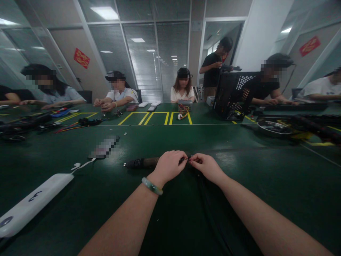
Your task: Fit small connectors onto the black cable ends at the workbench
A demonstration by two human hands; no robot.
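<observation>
My left hand (pixel 169 165), with a pale green bangle (pixel 151 186) on its wrist, is closed around a dark rod-shaped tool (pixel 141 163) that lies on the green table (pixel 80 199) and sticks out to the left. My right hand (pixel 206 165) meets it fingertip to fingertip, pinching a small part at the tool's right end that I cannot make out. A black cable (pixel 205 199) runs from the hands back toward me between my forearms.
A white power strip (pixel 32 204) lies at the near left, a blurred flat device (pixel 104 147) beyond it. Cables and tools (pixel 39 124) sit far left, a black computer case (pixel 234 94) and metal dish (pixel 274 127) far right. Several people sit around the table.
</observation>
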